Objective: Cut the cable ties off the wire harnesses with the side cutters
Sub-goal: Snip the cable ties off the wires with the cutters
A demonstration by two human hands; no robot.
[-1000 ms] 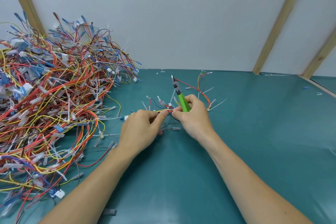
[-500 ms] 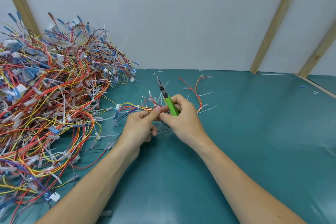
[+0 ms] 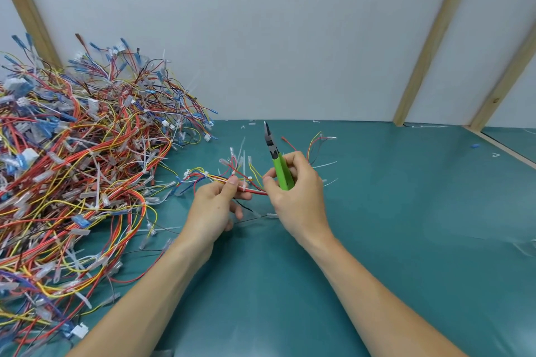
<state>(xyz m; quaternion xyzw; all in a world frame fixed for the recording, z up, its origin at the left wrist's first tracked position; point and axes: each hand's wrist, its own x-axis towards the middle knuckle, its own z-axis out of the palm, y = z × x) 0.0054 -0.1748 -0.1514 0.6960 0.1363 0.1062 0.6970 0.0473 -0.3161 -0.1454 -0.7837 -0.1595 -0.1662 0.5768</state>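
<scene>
With the left hand (image 3: pixel 216 206) pinching the thin red-and-yellow wire harness (image 3: pixel 232 178) and the right hand (image 3: pixel 295 197) wrapped around the green-handled side cutters (image 3: pixel 278 164), blades pointing up and away, the sound move is probably to isolate the white plastic cable tie (image 3: pixel 244 182) before tipping the blades down onto it alone.

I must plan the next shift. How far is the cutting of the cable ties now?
Done: only a little; a few cut ties lie on the green mat. In hand: the left hand pinches one small harness, and the right hand holds the green cutters tips up, not cutting. Left: the big wire pile, most of the job.
</scene>
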